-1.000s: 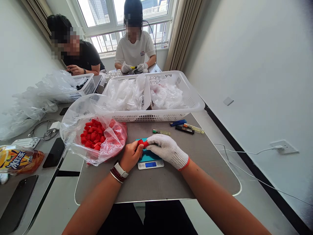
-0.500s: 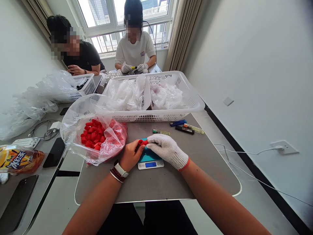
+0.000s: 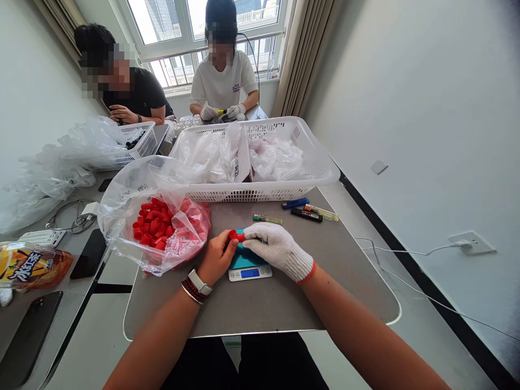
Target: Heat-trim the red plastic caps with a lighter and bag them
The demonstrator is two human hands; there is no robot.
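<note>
**Q:** In the head view, what do the hands hold?

**A:** The bare left hand [image 3: 217,255] and the knit-gloved right hand [image 3: 278,252] close their fingers [image 3: 227,242] narrowly on a red plastic cap [image 3: 236,235], held over the digital scale [image 3: 249,274].

**Q:** What lies around it?

**A:** Left of the scale, a clear polythene bag [image 3: 190,227] sags open on the table [image 3: 260,309], leaving glossy red caps [image 3: 152,222] within reach. Beyond the scale stands a white plastic basket [image 3: 260,194].

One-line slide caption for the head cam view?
Bare left hand and white-gloved right hand hold a red plastic cap over a digital scale, beside a clear bag of red caps.
</note>
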